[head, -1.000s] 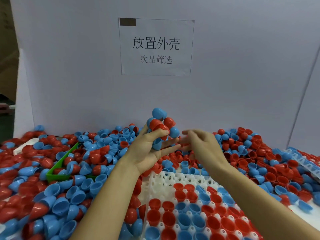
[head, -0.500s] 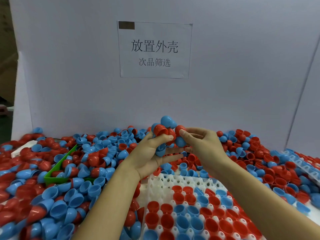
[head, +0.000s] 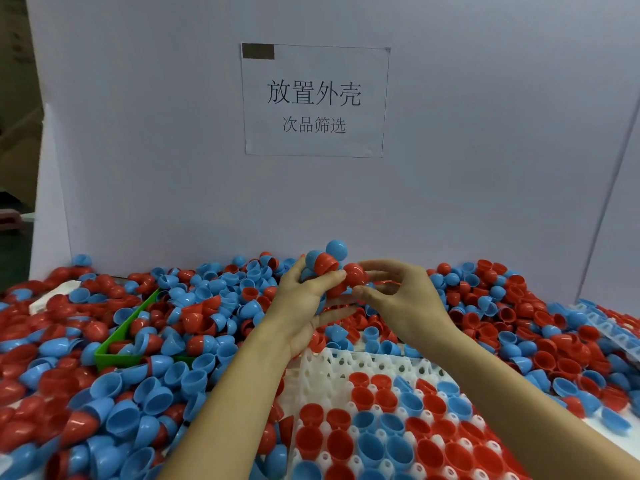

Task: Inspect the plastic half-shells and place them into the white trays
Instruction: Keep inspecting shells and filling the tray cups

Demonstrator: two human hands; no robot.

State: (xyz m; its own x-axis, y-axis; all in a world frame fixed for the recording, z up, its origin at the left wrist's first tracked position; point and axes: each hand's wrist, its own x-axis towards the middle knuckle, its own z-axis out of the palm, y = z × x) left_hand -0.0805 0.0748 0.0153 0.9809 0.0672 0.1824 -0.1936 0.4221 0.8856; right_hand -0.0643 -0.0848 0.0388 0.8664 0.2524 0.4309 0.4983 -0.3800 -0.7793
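My left hand point(head: 304, 303) holds a handful of red and blue half-shells point(head: 323, 259) raised above the pile, thumb across them. My right hand point(head: 398, 299) pinches one red half-shell point(head: 355, 274) between thumb and fingers, right beside that handful. Below my forearms lies the white tray point(head: 332, 368), its near pockets filled with red and blue shells set open side up, its far pockets bare.
Loose red and blue half-shells point(head: 104, 341) cover the table on both sides. A green bin point(head: 116, 351) sits half buried at left. Another white tray edge point(head: 609, 327) shows at far right. A white board with a paper sign point(head: 313, 98) walls the back.
My right hand has closed in on the handful and taken one red shell from it. The left hand has lowered slightly with its handful.
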